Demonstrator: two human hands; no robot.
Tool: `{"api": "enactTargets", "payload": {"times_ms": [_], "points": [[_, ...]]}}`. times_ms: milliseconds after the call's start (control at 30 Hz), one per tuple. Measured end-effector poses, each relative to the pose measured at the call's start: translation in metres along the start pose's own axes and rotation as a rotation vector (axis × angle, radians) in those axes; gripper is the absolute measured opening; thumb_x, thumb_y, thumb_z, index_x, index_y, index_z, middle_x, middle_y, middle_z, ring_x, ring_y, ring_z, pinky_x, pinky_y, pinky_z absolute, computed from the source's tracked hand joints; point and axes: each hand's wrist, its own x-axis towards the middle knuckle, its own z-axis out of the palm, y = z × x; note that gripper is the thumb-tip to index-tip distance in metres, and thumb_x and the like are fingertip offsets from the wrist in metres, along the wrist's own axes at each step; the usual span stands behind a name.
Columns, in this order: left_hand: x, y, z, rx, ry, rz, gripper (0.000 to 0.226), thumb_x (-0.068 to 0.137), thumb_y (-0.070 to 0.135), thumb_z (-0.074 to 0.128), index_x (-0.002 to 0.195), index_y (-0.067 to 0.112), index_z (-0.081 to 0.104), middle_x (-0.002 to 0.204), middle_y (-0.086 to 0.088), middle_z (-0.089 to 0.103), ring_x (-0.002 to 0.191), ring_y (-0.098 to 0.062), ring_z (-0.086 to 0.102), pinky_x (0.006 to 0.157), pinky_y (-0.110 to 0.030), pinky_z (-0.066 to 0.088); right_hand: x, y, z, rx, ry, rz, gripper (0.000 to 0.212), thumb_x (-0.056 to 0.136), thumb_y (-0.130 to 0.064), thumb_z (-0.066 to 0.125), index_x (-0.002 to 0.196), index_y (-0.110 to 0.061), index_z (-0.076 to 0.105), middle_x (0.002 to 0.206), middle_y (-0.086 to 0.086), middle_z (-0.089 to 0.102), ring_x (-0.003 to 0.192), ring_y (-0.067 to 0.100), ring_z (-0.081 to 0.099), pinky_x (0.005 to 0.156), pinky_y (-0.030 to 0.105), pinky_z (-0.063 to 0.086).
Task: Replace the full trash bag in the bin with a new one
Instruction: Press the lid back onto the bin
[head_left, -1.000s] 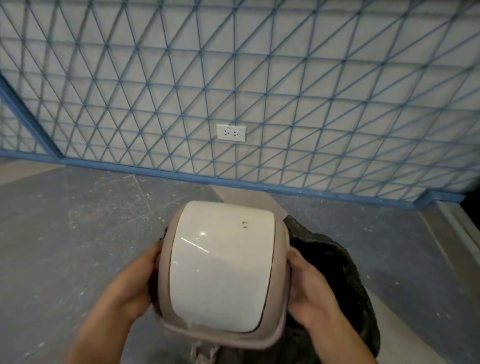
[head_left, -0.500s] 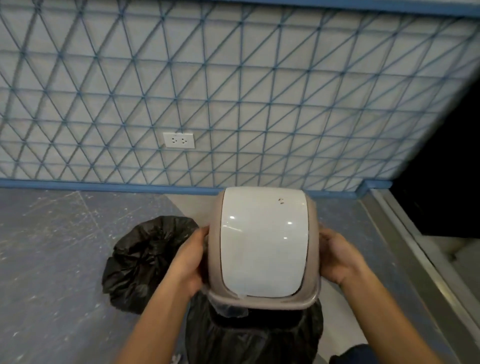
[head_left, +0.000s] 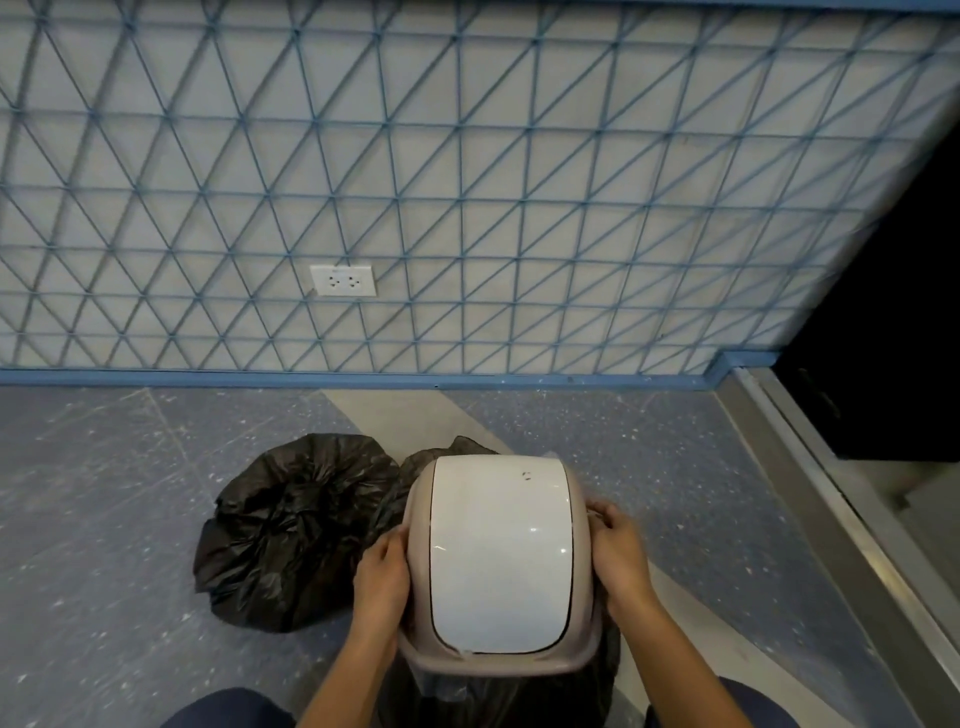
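Note:
The bin's lid (head_left: 498, 556), a taupe frame with a white swing flap, sits on top of the bin at the bottom centre. My left hand (head_left: 382, 577) grips its left side and my right hand (head_left: 621, 553) grips its right side. A black bag liner (head_left: 519, 696) hangs over the bin's rim below the lid and hides the bin's body. A full, tied black trash bag (head_left: 291, 530) lies on the floor just left of the bin.
A blue lattice-patterned wall with a white power socket (head_left: 343, 280) stands close behind. A metal door track (head_left: 852, 540) and a dark doorway run along the right. My knees in dark trousers (head_left: 228, 709) show at the bottom edge.
The lid has come down from the air onto the bin's top, still held at both sides. The view has tilted down, so the full bag shows wholly at the left.

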Motion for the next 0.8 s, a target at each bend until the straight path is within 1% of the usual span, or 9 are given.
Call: {"api": "enactTargets", "payload": {"times_ms": [67, 200, 267, 367, 467, 533, 633, 700, 800], "points": [[0.001, -0.001, 0.003, 0.014, -0.002, 0.007, 0.039, 0.096, 0.032, 0.036, 0.126, 0.022, 0.06, 0.128, -0.006, 0.059, 0.118, -0.025, 0.053, 0.106, -0.048, 0.039, -0.002, -0.001, -0.002, -0.019, -0.011, -0.028, 0.028, 0.096, -0.022, 0.043, 0.112, -0.017, 0.065, 0.109, 0.005, 0.069, 0.098, 0.019, 0.063, 0.092, 0.04, 0.05], [0.001, -0.002, 0.009, 0.017, -0.011, 0.047, 0.042, 0.099, 0.031, 0.035, 0.137, 0.021, 0.049, 0.139, -0.006, 0.051, 0.127, -0.025, 0.046, 0.11, -0.045, 0.034, -0.009, 0.005, -0.002, 0.047, -0.078, 0.059, 0.047, 0.097, -0.046, 0.037, 0.119, -0.013, 0.063, 0.114, 0.007, 0.066, 0.107, 0.022, 0.06, 0.098, 0.038, 0.046], [0.002, -0.004, 0.009, 0.019, 0.005, 0.058, 0.041, 0.099, 0.029, 0.036, 0.137, 0.021, 0.048, 0.138, -0.007, 0.052, 0.126, -0.026, 0.046, 0.108, -0.043, 0.036, -0.011, 0.012, 0.0, 0.058, -0.083, 0.061, 0.053, 0.096, -0.05, 0.034, 0.122, -0.013, 0.061, 0.116, 0.007, 0.066, 0.108, 0.022, 0.06, 0.098, 0.037, 0.046], [0.005, -0.009, 0.008, 0.031, 0.021, 0.103, 0.036, 0.099, 0.022, 0.04, 0.133, 0.019, 0.052, 0.133, -0.008, 0.056, 0.122, -0.025, 0.05, 0.104, -0.039, 0.038, -0.013, 0.016, 0.002, 0.083, -0.08, 0.082, 0.052, 0.097, -0.049, 0.029, 0.123, -0.015, 0.06, 0.105, 0.005, 0.064, 0.099, 0.021, 0.058, 0.089, 0.031, 0.044], [0.006, -0.013, 0.006, 0.015, 0.037, 0.124, 0.035, 0.099, 0.017, 0.042, 0.131, 0.014, 0.055, 0.132, -0.009, 0.058, 0.121, -0.025, 0.051, 0.104, -0.036, 0.038, -0.013, 0.019, 0.005, 0.097, -0.073, 0.069, 0.053, 0.098, -0.049, 0.026, 0.126, -0.017, 0.058, 0.111, 0.007, 0.065, 0.098, 0.02, 0.056, 0.088, 0.029, 0.041], [0.006, -0.014, 0.007, 0.004, 0.046, 0.125, 0.035, 0.099, 0.018, 0.042, 0.131, 0.015, 0.055, 0.131, -0.008, 0.058, 0.121, -0.024, 0.051, 0.103, -0.035, 0.037, -0.014, 0.021, 0.008, 0.111, -0.07, 0.078, 0.054, 0.098, -0.049, 0.025, 0.124, -0.015, 0.059, 0.109, 0.007, 0.065, 0.097, 0.02, 0.057, 0.087, 0.029, 0.041], [0.007, -0.015, 0.006, 0.007, 0.05, 0.109, 0.035, 0.099, 0.021, 0.042, 0.131, 0.018, 0.056, 0.13, -0.007, 0.059, 0.12, -0.023, 0.052, 0.104, -0.036, 0.038, -0.012, 0.026, 0.012, 0.135, -0.054, 0.102, 0.057, 0.098, -0.05, 0.026, 0.126, -0.011, 0.058, 0.117, 0.011, 0.064, 0.102, 0.023, 0.056, 0.091, 0.029, 0.041], [0.009, -0.016, 0.005, 0.023, 0.048, 0.098, 0.035, 0.099, 0.021, 0.041, 0.13, 0.019, 0.057, 0.129, -0.007, 0.06, 0.119, -0.023, 0.053, 0.105, -0.037, 0.039, -0.011, 0.029, 0.014, 0.138, -0.038, 0.103, 0.057, 0.098, -0.049, 0.026, 0.127, -0.011, 0.057, 0.123, 0.012, 0.062, 0.11, 0.025, 0.056, 0.093, 0.03, 0.039], [0.012, -0.016, 0.004, 0.033, 0.028, 0.105, 0.035, 0.1, 0.02, 0.04, 0.13, 0.018, 0.056, 0.128, -0.008, 0.061, 0.115, -0.022, 0.054, 0.1, -0.034, 0.04, -0.01, 0.033, 0.017, 0.15, -0.009, 0.091, 0.057, 0.098, -0.048, 0.027, 0.128, -0.01, 0.057, 0.125, 0.012, 0.061, 0.117, 0.026, 0.054, 0.094, 0.028, 0.037]]}}
